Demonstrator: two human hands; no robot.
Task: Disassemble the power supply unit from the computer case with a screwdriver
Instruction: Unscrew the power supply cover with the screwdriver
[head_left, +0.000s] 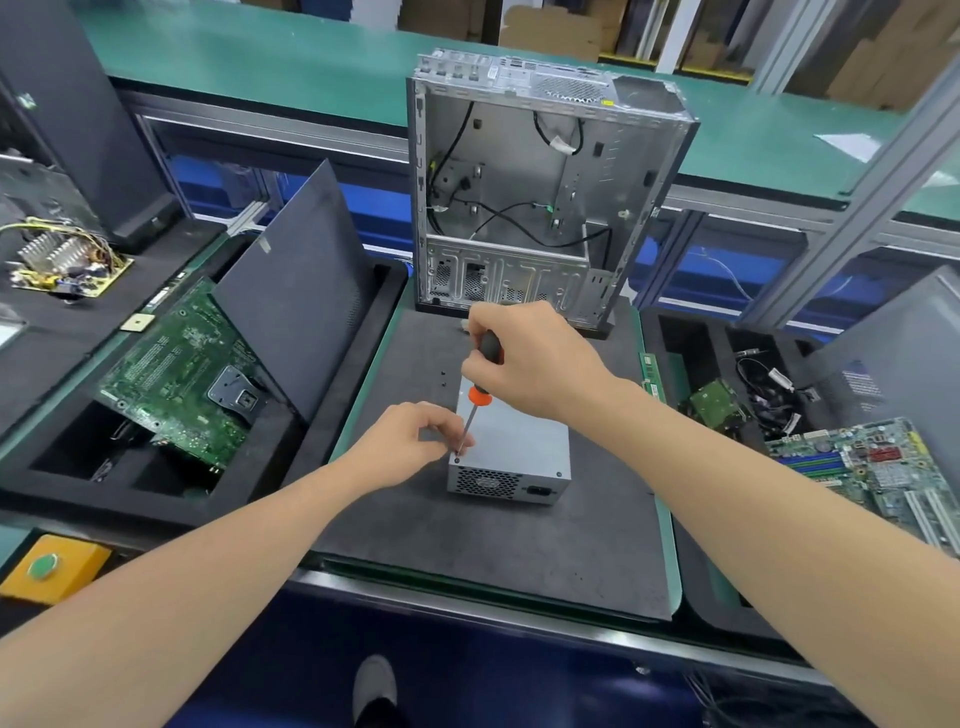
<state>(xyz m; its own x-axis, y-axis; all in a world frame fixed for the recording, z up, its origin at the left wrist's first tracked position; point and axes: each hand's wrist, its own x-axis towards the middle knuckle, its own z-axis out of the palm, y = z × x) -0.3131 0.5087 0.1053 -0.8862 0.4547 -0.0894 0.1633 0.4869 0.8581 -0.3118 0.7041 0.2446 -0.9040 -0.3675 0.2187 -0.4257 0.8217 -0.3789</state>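
To our left we see a green motherboard (179, 374) lying tilted in a black foam tray (67, 467), with a dark side panel (296, 291) leaning over it. Farther left sits a small yellowish circuit board (67, 265) with silver heat sinks. On our right, another motherboard (883, 473) lies near a tangle of loose cables (769, 389). A yellow box with a green button (45, 566) sits at the counter's (311, 62) near left edge.

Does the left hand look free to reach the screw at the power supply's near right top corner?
Probably yes: that screw is uncovered, with only bare power supply lid between it and the left hand.
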